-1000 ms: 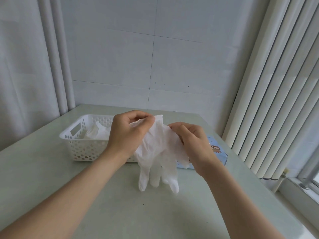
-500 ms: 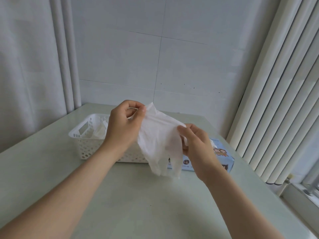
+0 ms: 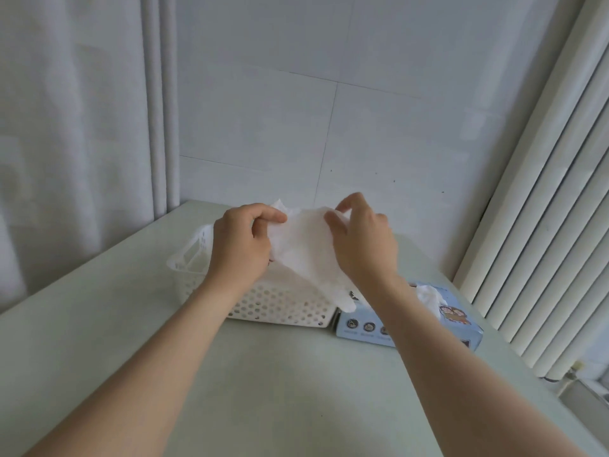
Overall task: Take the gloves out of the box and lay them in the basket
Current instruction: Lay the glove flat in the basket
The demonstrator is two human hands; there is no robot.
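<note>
The left hand (image 3: 240, 247) and right hand (image 3: 362, 250) each pinch the glove (image 3: 304, 249) over the basket (image 3: 280, 305). Lower it flat below both hands, then let go.

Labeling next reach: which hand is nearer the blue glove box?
Right. The right hand pinches the glove just up-left of the box; the left hand is farther left, over the basket.

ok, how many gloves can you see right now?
2 visible. The held glove is pinched by the left hand and right hand over the basket; the second glove pokes out of the box top. More may be hidden in both.
</note>
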